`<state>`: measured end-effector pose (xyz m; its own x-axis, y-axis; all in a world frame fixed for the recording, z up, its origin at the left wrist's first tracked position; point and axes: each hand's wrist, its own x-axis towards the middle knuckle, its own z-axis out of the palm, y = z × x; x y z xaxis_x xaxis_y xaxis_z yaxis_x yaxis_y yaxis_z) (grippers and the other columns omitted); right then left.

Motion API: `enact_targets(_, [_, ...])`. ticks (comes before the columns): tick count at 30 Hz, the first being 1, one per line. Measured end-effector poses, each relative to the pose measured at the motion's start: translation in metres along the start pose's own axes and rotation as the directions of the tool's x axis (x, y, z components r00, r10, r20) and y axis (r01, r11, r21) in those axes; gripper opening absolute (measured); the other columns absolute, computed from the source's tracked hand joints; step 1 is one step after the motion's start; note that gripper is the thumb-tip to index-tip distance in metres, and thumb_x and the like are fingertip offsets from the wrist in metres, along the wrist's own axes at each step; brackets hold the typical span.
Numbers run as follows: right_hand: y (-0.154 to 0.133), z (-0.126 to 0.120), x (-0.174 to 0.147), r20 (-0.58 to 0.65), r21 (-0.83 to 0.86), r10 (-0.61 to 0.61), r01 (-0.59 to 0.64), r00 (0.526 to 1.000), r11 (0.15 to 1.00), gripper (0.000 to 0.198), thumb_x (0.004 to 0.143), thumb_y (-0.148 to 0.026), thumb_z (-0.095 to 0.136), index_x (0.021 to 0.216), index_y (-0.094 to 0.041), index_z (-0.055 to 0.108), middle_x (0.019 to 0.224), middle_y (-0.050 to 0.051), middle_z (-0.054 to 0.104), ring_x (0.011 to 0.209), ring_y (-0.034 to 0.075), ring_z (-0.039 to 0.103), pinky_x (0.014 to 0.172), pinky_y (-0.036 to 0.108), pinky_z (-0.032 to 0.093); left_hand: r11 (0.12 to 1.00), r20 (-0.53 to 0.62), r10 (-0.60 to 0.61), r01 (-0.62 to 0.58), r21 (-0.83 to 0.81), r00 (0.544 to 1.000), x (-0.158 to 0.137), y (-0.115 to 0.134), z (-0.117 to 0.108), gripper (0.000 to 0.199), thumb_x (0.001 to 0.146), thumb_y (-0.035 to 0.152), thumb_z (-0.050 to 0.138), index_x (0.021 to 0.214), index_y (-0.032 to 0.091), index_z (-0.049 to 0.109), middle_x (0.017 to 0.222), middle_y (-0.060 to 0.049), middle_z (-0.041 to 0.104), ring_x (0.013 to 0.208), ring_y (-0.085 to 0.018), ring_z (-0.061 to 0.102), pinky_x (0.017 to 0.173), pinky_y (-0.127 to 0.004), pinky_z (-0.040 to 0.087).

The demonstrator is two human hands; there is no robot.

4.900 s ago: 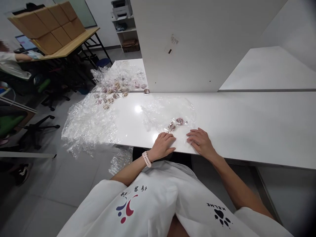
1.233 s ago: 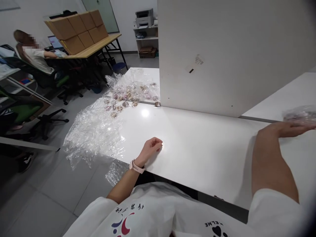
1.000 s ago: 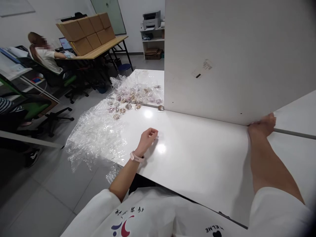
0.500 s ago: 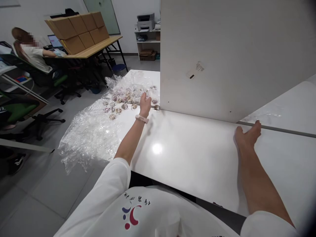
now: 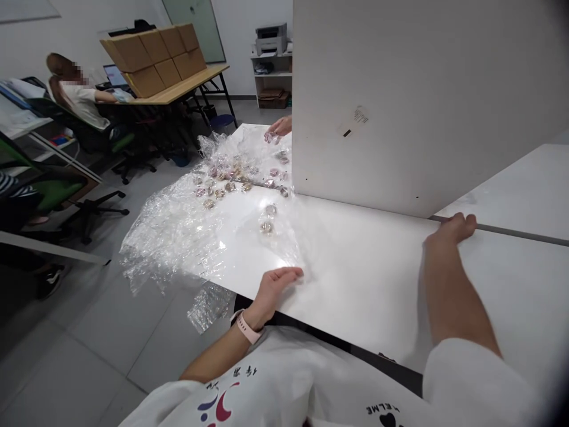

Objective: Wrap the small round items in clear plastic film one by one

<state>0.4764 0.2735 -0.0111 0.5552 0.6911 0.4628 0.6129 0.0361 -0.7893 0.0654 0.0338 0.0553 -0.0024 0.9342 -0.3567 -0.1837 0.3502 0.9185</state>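
Head view: a clear plastic bag (image 5: pixel 284 238) with two small brownish round pieces (image 5: pixel 267 228) inside lies on the white tabletop (image 5: pixel 364 267), ahead and slightly left of the left hand (image 5: pixel 272 289). That hand pinches the bag's near corner between its fingertips; the pieces sit beyond the fingers, apart from them. On the far side, the bag runs close to a heap of clear plastic bags (image 5: pixel 173 222) that drapes over the tabletop's left end, with more wrapped round pieces (image 5: pixel 237 172) scattered across its back part. The right hand (image 5: pixel 454 227) is well apart from the bag, at the lower right corner of an upright white panel (image 5: pixel 368 107), fingers bent; whether it grips anything cannot be told. The panel blocks the far side, where another person's hand (image 5: pixel 281 126) reaches past its left edge, at a pinkish wrapped piece (image 5: pixel 271 137).
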Motion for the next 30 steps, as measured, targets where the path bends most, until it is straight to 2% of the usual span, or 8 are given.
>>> enact_targets(5, [-0.039, -0.018, -0.106, 0.179, 0.237, 0.295, -0.332, 0.938, 0.913, 0.058, 0.094, -0.053, 0.022, 0.123, -0.012, 0.051, 0.102, 0.018, 0.063, 0.088, 0.023, 0.065, 0.077, 0.044, 0.055, 0.982, 0.417, -0.117, 0.043, 0.184, 0.901, -0.026, -0.014, 0.011, 0.037, 0.080, 0.041, 0.074, 0.114, 0.027, 0.075, 0.130, -0.009, 0.066, 0.110, -0.025, 0.066, 0.089, -0.037, 0.054])
enact_targets(10, [-0.104, -0.062, -0.211, 0.757, 0.198, 0.271, -0.605, 0.594, 0.771, 0.071, 0.084, -0.066, 0.057, 0.143, -0.028, 0.045, 0.122, 0.013, 0.065, 0.101, 0.025, 0.067, 0.082, 0.042, 0.058, 0.788, 0.291, 0.262, -0.378, 0.486, 0.920, -0.017, 0.020, 0.001, 0.028, 0.094, 0.041, 0.056, 0.107, 0.027, 0.076, 0.103, -0.009, 0.074, 0.092, -0.023, 0.068, 0.083, -0.038, 0.054])
enact_targets(14, [-0.136, -0.062, -0.237, 0.794, 0.087, 0.167, -0.382, 0.584, 0.920, 0.087, 0.076, -0.053, 0.073, 0.152, -0.035, 0.035, 0.124, 0.008, 0.064, 0.094, 0.022, 0.065, 0.081, 0.039, 0.056, 0.369, 0.145, 0.577, -0.415, 0.832, 0.804, 0.026, 0.046, -0.034, 0.044, 0.085, 0.022, 0.064, 0.129, 0.026, 0.063, 0.114, -0.008, 0.070, 0.115, -0.027, 0.059, 0.115, -0.054, 0.030])
enact_targets(18, [-0.122, -0.061, -0.223, 0.738, 0.114, 0.151, -0.342, 0.658, 0.933, 0.053, 0.078, -0.050, 0.066, 0.126, -0.025, 0.066, 0.095, 0.005, 0.067, 0.077, 0.018, 0.060, 0.076, 0.037, 0.052, 0.144, 0.406, 0.356, -0.478, 0.866, 0.842, 0.028, 0.039, -0.074, 0.032, 0.083, 0.006, 0.052, 0.099, 0.025, 0.072, 0.086, 0.000, 0.071, 0.090, -0.019, 0.064, 0.118, -0.052, 0.023])
enact_targets(21, [-0.090, -0.084, -0.188, 0.567, 0.072, 0.173, -0.258, 0.805, 0.963, 0.045, 0.077, -0.045, 0.064, 0.116, -0.024, 0.071, 0.093, 0.007, 0.067, 0.073, 0.019, 0.059, 0.075, 0.041, 0.049, 0.144, 0.573, 0.168, -0.595, 0.791, 0.802, -0.008, 0.023, -0.090, 0.029, 0.078, 0.003, 0.051, 0.077, 0.023, 0.072, 0.089, -0.001, 0.071, 0.090, -0.018, 0.063, 0.114, -0.044, 0.030])
enact_targets(26, [-0.080, -0.124, -0.150, 0.308, -0.487, -0.038, 0.192, 0.951, 0.852, 0.037, 0.082, -0.032, 0.058, 0.110, -0.014, 0.074, 0.115, 0.022, 0.065, 0.109, 0.041, 0.055, 0.090, 0.062, 0.038, 0.307, 0.662, 0.104, -0.657, 0.688, 0.742, -0.043, 0.026, -0.075, 0.021, 0.091, 0.022, 0.055, 0.105, 0.024, 0.071, 0.111, -0.004, 0.072, 0.102, -0.020, 0.063, 0.102, -0.037, 0.040])
enact_targets(28, [-0.104, -0.126, -0.167, 0.327, -0.415, -0.247, 0.373, 0.912, 0.830, 0.039, 0.089, -0.034, 0.054, 0.119, -0.015, 0.069, 0.122, 0.020, 0.064, 0.118, 0.039, 0.053, 0.097, 0.060, 0.038, 0.307, 0.574, 0.236, -0.620, 0.722, 0.785, -0.029, 0.031, -0.059, 0.023, 0.097, 0.028, 0.050, 0.109, 0.023, 0.068, 0.111, -0.005, 0.071, 0.101, -0.021, 0.063, 0.097, -0.038, 0.043])
enact_targets(30, [-0.135, -0.122, -0.204, 0.501, -0.114, -0.433, 0.553, 0.749, 0.825, 0.041, 0.094, -0.039, 0.052, 0.129, -0.020, 0.062, 0.123, 0.014, 0.066, 0.117, 0.031, 0.058, 0.100, 0.052, 0.043, 0.260, 0.490, 0.348, -0.585, 0.768, 0.799, -0.004, 0.030, -0.045, 0.024, 0.097, 0.026, 0.049, 0.113, 0.022, 0.066, 0.121, -0.007, 0.067, 0.112, -0.023, 0.059, 0.097, -0.040, 0.044])
